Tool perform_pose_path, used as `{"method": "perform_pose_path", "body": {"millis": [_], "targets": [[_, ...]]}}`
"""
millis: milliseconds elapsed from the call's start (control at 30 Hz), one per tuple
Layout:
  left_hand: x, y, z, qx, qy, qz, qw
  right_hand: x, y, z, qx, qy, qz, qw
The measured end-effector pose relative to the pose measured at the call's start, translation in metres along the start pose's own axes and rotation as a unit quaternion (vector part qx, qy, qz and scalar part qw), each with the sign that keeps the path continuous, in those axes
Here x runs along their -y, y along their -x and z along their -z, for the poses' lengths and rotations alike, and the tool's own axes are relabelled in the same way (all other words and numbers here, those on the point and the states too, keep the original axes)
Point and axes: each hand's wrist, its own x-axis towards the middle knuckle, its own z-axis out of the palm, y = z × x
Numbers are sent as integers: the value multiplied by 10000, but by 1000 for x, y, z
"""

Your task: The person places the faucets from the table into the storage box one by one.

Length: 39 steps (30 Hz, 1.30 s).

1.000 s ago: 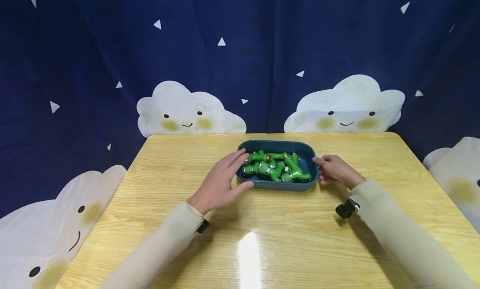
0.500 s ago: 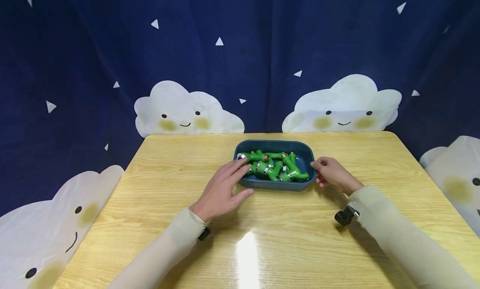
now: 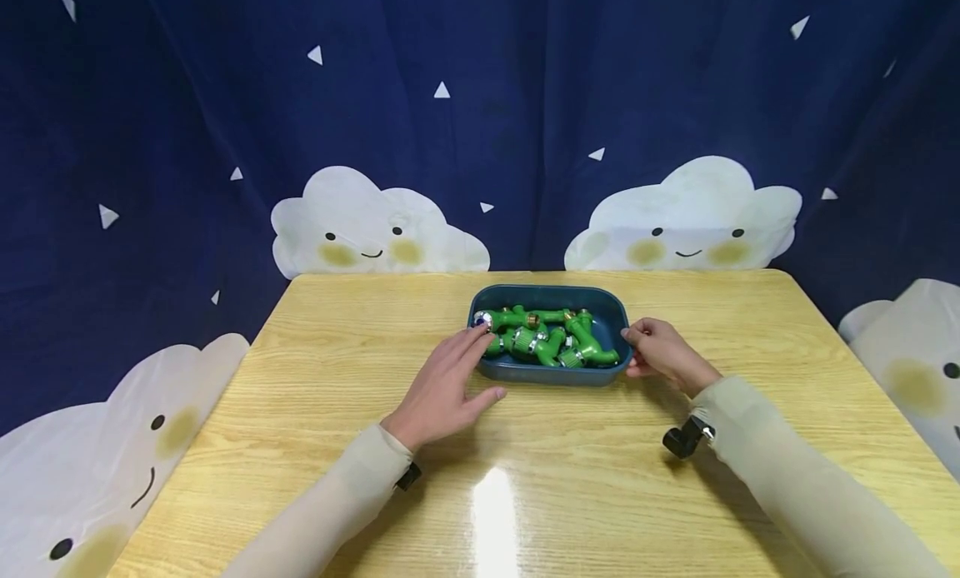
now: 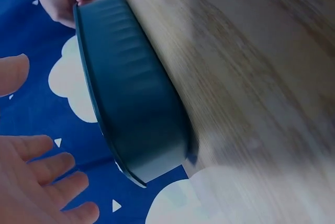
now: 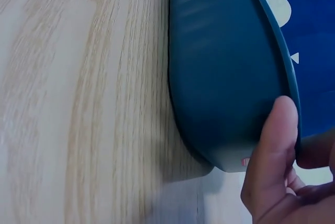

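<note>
A dark teal oblong tray [image 3: 551, 375] stands on the wooden table, holding several green branched pipe fittings [image 3: 528, 341] with chrome and brass ends. At its right end my right hand [image 3: 667, 351] pinches the rim; the right wrist view shows the thumb [image 5: 277, 130] against the outer wall and the fingers behind the rim. My left hand [image 3: 446, 391] hovers by the tray's left front corner with spread fingers, fingertips overlapping the leftmost fitting in the head view. The left wrist view shows these fingers [image 4: 57, 177] extended, apart from the tray wall.
The pale wooden table [image 3: 360, 336] has its back edge close behind the tray. Beyond it hangs a dark blue curtain [image 3: 517, 128] with white clouds and triangles. A black wrist camera [image 3: 686, 436] hangs under the right sleeve.
My left fingertips have drawn back slightly toward me, uncovering a chrome fitting end at the tray's left. The right hand keeps its pinch on the rim; the head view has shifted a little.
</note>
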Motion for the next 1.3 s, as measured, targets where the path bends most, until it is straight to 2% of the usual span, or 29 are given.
{"method": "perform_pose_path", "body": {"millis": [367, 600, 1067, 1300], "targets": [[3, 2, 1, 185, -91, 348, 9992, 2, -8, -3, -323, 179, -95, 9993], [7, 1, 1, 19, -81, 366, 9993, 4, -16, -3, -359, 306, -78, 9989], [3, -7, 2, 85, 30, 527, 9986, 7, -33, 7, -410, 283, -145, 9987], [3, -9, 2, 83, -16, 641, 9979, 14, -43, 4, -667, 94, -229, 9975]]}}
